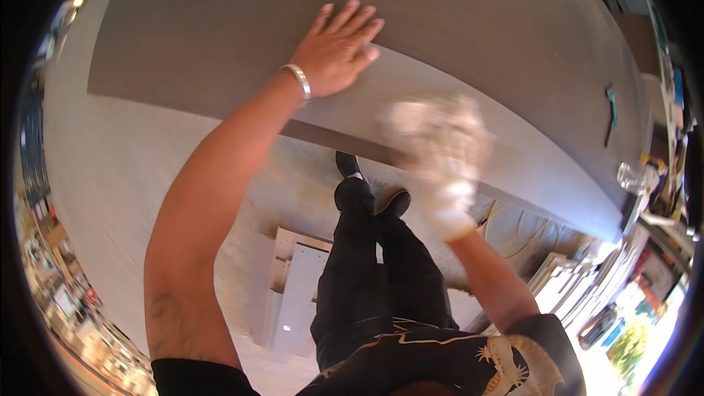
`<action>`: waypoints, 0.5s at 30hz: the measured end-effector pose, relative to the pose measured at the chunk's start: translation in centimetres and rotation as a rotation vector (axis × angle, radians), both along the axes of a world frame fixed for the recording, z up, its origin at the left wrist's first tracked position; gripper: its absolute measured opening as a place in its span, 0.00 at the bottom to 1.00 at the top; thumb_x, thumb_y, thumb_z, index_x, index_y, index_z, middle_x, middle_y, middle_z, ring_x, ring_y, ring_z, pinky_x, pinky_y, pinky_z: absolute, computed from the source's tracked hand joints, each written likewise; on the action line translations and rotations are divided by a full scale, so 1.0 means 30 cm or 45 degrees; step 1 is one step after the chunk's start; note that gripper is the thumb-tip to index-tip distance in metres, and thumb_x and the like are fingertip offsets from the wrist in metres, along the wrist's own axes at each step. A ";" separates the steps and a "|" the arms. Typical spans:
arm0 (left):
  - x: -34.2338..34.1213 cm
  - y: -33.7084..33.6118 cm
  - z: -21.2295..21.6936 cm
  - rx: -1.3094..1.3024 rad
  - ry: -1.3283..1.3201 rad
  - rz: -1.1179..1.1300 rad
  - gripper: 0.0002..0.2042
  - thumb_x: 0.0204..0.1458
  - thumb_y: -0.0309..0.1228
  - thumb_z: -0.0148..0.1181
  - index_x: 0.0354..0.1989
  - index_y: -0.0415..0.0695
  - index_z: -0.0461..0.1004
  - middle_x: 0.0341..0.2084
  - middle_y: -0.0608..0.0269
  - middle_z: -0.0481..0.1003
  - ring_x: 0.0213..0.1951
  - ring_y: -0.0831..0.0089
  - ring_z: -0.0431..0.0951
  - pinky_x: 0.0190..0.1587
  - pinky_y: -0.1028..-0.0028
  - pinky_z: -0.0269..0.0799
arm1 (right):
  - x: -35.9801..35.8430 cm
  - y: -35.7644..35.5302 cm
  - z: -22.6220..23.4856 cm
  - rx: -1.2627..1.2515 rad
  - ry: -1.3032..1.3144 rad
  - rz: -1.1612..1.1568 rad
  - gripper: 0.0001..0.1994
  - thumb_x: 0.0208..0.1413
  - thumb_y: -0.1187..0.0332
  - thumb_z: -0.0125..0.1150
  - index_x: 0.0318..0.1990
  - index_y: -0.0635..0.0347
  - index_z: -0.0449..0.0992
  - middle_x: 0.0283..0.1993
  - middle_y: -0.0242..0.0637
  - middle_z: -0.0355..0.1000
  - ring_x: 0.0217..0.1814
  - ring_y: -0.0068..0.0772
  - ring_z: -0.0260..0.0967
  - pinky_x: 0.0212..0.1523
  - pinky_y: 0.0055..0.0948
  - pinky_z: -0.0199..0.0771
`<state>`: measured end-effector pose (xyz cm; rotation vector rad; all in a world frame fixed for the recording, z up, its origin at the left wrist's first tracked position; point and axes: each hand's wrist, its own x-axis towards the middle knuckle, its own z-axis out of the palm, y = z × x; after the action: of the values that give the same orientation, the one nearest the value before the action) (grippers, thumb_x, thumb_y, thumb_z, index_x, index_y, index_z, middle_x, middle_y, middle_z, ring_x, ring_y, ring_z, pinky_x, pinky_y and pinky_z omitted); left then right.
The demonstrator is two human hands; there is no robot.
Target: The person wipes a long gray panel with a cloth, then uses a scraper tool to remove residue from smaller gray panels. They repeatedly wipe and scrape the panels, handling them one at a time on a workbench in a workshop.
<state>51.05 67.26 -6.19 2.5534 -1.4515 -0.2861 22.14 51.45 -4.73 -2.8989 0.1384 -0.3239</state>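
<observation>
A large grey-brown panel (220,44) spans the space in front of me. Flat on it rests my left hand (336,57), bare, with a bracelet at the wrist and its fingers spread. Along the near side of the panel runs a paler grey strip (506,128). My right hand (444,143), in a whitish glove, is over this strip, to the right of and nearer than my left hand. Motion smears its fingers, so whether it grips anything cannot be made out.
A teal-handled tool (611,111) lies on the panel's right part, with a clear container (632,177) by the right end. Below, pale boards (302,290) lie near my legs. Loose cable (524,231) and stacked lengths of material (579,279) are at the right.
</observation>
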 end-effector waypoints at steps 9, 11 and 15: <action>0.007 -0.015 0.056 0.122 0.007 -0.092 0.28 0.76 0.46 0.40 0.83 0.59 0.56 0.85 0.64 0.45 0.85 0.57 0.36 0.83 0.45 0.24 | -0.047 -0.036 0.002 0.264 0.350 0.234 0.20 0.64 0.54 0.63 0.60 0.49 0.82 0.68 0.38 0.74 0.74 0.48 0.66 0.80 0.61 0.54; -0.016 -0.013 0.037 0.131 -0.196 -0.115 0.28 0.76 0.44 0.39 0.83 0.59 0.57 0.85 0.64 0.46 0.85 0.56 0.38 0.83 0.45 0.29 | -0.331 -0.317 0.011 0.101 0.056 -0.085 0.22 0.65 0.58 0.66 0.65 0.50 0.80 0.75 0.44 0.69 0.83 0.51 0.58 0.81 0.57 0.54; -0.035 0.011 0.012 -0.029 -0.306 -0.131 0.27 0.75 0.43 0.38 0.82 0.58 0.59 0.84 0.62 0.48 0.84 0.55 0.43 0.83 0.46 0.36 | -0.604 -0.534 -0.003 0.070 0.091 -0.692 0.29 0.60 0.66 0.70 0.71 0.46 0.76 0.82 0.41 0.61 0.88 0.58 0.46 0.83 0.61 0.47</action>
<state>50.00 67.58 -5.84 2.5711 -1.6608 0.0254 4.01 35.44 -4.83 -2.7691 0.9359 -0.2943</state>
